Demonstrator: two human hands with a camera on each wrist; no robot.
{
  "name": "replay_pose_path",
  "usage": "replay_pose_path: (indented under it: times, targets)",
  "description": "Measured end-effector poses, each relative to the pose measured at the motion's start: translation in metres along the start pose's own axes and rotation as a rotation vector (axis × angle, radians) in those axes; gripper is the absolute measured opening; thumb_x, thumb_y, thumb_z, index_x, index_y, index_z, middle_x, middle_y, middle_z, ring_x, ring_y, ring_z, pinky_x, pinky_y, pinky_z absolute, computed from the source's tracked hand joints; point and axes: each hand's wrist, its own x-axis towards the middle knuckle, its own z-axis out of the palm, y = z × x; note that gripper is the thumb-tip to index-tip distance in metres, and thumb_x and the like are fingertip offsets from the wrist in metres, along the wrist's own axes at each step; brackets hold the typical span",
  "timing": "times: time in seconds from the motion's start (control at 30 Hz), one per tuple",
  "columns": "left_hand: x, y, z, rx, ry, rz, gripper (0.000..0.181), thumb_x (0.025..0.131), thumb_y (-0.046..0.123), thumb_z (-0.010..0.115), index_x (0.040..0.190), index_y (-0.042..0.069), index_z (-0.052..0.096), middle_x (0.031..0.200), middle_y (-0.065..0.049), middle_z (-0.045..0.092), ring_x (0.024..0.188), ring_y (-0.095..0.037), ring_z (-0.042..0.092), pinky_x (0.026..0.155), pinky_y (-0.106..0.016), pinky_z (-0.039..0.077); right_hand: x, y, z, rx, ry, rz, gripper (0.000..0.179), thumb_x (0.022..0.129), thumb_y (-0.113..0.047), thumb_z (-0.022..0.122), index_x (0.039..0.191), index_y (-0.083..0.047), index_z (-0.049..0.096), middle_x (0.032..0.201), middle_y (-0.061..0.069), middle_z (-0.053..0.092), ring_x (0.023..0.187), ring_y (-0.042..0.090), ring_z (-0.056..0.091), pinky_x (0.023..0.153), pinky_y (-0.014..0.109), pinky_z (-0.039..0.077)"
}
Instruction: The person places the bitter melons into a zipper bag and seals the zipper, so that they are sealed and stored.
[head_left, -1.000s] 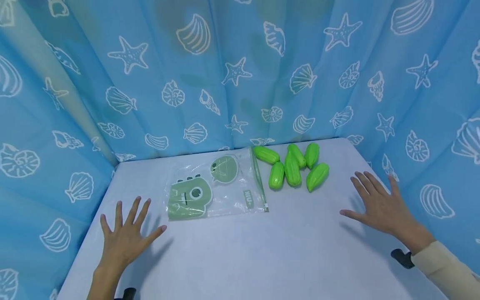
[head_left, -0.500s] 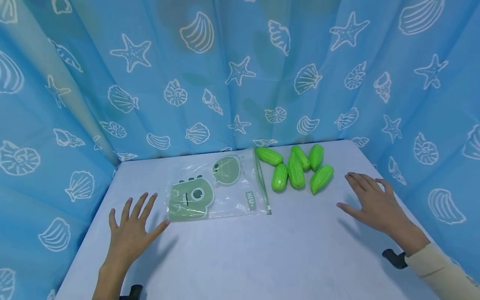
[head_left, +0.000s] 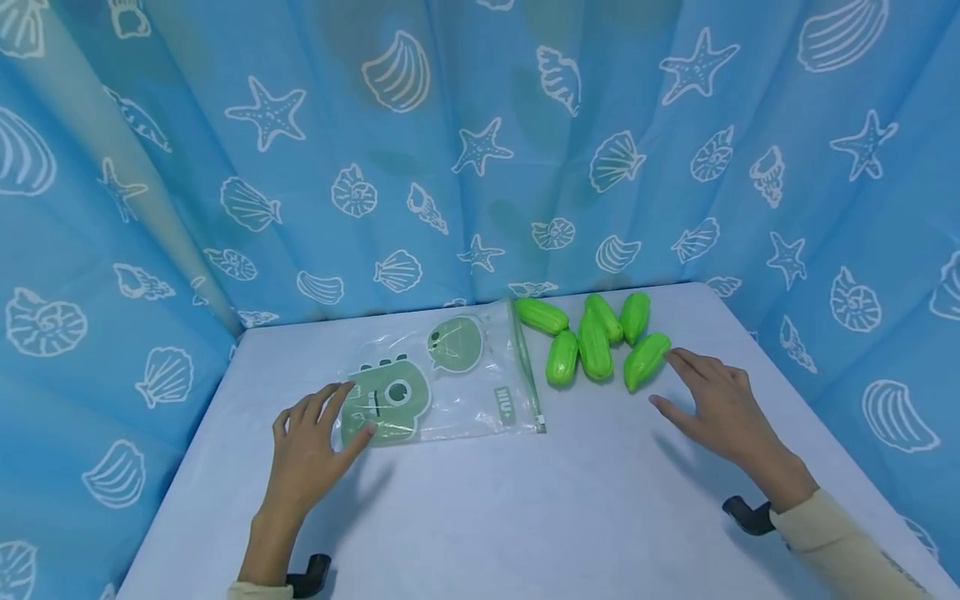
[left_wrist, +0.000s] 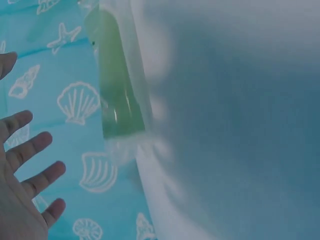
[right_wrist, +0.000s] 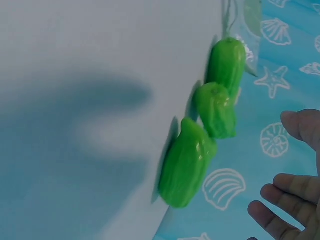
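1. Left hand: fingers well parted and slightly bent, thumb apart, holding nothing. It hovers at the left end of the zip bag; the left wrist view shows a gap to the plastic.
2. Zip bag: clear with green cartoon prints, flat near the rear edge of the white table, zip side right.
3. Six green gourds: clustered just beside the zip.
4. Right hand: fingers close together, thumb apart, grip empty; fingertips near the rightmost gourd.
5. Clearance: white tabletop stretches between the hands; blue shell-print curtain borders the rear edge.
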Motion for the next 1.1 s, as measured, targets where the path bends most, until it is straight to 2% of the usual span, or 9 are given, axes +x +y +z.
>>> replay_pose_path:
  times: [0.3,0.63,0.83,1.0,1.1]
  targets:
    - [0.015,0.025,0.023,-0.128,0.037,0.047,0.066,0.090,0.051,0.067,0.144,0.017,0.051,0.144,-0.012,0.049,0.133,-0.037,0.041,0.106,-0.063,0.024,0.015,-0.017,0.015,0.111,0.077,-0.029,0.063,0.087,-0.025,0.077,0.139,0.002,0.053,0.138,0.023,0.053,0.125,0.044,0.048,0.090,0.061,0.035]
    - [0.028,0.051,0.042,-0.208,0.014,0.076,0.062,0.092,0.050,0.066,0.144,0.020,0.052,0.145,-0.008,0.049,0.135,-0.032,0.040,0.108,-0.059,0.024,0.018,-0.038,0.034,0.247,0.077,0.032,0.056,0.090,-0.022,0.075,0.137,0.000,0.055,0.138,0.022,0.054,0.129,0.042,0.046,0.094,0.060,0.036]
    - [0.033,0.065,0.047,-0.279,-0.011,0.055,0.059,0.092,0.046,0.067,0.145,0.023,0.051,0.145,-0.007,0.049,0.136,-0.030,0.040,0.109,-0.055,0.025,0.025,-0.049,0.042,0.313,0.054,0.054,0.051,0.093,-0.021,0.072,0.137,-0.002,0.056,0.140,0.020,0.054,0.133,0.040,0.044,0.102,0.062,0.033]
    - [0.035,0.075,0.055,-0.322,0.006,0.052,0.057,0.092,0.043,0.068,0.143,0.023,0.054,0.144,-0.005,0.050,0.135,-0.030,0.041,0.107,-0.054,0.027,0.028,-0.054,0.049,0.373,0.020,0.087,0.049,0.095,-0.021,0.069,0.139,-0.003,0.056,0.143,0.021,0.050,0.135,0.040,0.042,0.107,0.063,0.030]
    - [0.036,0.080,0.060,-0.356,0.012,0.040,0.057,0.091,0.043,0.069,0.142,0.024,0.054,0.144,-0.004,0.051,0.135,-0.030,0.042,0.109,-0.056,0.027,0.031,-0.057,0.053,0.394,0.011,0.094,0.049,0.096,-0.023,0.068,0.139,-0.003,0.055,0.144,0.020,0.049,0.135,0.039,0.042,0.109,0.060,0.032]
